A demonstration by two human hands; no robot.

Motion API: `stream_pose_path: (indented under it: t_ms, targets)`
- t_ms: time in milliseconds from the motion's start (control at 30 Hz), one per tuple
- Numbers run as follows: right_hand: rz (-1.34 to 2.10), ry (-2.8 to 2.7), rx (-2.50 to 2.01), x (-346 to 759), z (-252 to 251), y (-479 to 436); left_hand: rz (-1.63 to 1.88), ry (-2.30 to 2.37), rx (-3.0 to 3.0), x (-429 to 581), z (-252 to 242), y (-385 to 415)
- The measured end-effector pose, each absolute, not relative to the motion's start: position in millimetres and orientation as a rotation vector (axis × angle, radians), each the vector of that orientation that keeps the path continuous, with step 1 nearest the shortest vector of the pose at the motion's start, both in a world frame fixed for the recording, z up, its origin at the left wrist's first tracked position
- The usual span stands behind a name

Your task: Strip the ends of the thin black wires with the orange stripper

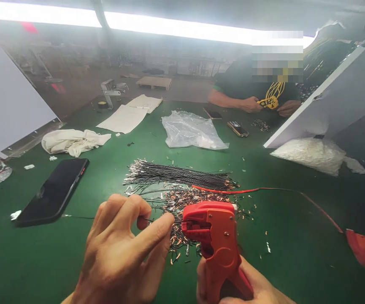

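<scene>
My left hand (119,249) pinches a thin black wire (80,217) between thumb and fingers. One end of this wire, with a small metal terminal, sticks out left beside the hand. The other end reaches into the jaws of a red wire stripper (222,245). Closed around the stripper's handles is my right hand (252,280), partly hidden behind the tool. A bundle of black wires (179,174), with metal terminals on the left ends and bare copper on the right, lies beyond the tool. Under the jaws are scattered cut wire scraps (177,241).
Left lies a black smartphone (54,190), with a white cloth (74,141) behind it. Farther back are a clear plastic bag (191,131) and paper sheets (128,114). A red strip (280,188) runs right. Across the table, a person (242,84) holds a yellow tool and wires.
</scene>
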State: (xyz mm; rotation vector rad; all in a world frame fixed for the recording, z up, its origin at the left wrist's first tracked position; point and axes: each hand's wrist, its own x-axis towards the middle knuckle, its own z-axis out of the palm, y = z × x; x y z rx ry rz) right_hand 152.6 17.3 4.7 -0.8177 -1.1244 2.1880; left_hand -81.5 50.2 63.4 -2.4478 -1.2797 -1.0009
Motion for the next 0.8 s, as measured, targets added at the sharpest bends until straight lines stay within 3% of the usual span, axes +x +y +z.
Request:
stream_pose_path:
  t_ms: [200, 800]
  targets:
    - [2.203, -0.955, -1.012, 156.7, 10.6, 12.0, -1.067, -1.234, -2.577, -83.8, 65.3, 49.5]
    - [2.035, -1.148, -0.894, 153.8, -20.0, 8.6, -1.269, -1.418, -2.603, -69.7, 56.9, 51.8]
